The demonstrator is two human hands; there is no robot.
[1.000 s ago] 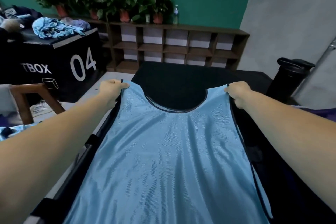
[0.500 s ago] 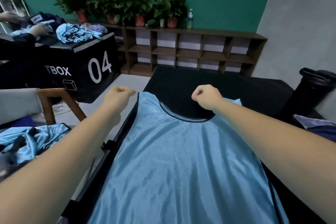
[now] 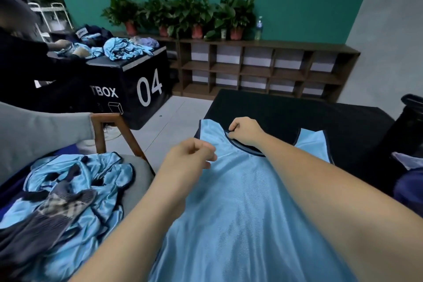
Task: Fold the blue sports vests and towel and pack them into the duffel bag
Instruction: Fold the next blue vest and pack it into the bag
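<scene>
Two hands met our blue vest (image 3: 240,208). Our right hand (image 3: 246,131) pinched its neck edge. Our left hand (image 3: 191,158) curled at its side; we couldn't tell what it held.

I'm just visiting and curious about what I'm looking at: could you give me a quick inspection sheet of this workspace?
Surface: black table.
Job's things: blue vest spread flat on the table; heap of blue vests on the chair at left, a dark grey cloth on top; duffel bag not identifiable.
Clutter: dark cylinder at far right.
Grips: right hand pinches the vest's neckline; left hand curled over the vest's left edge, hold unclear.
Cables: nothing seen.
Surroundings: black box marked 04 with more blue cloth, another person beside it; wooden shelf with potted plants.
</scene>
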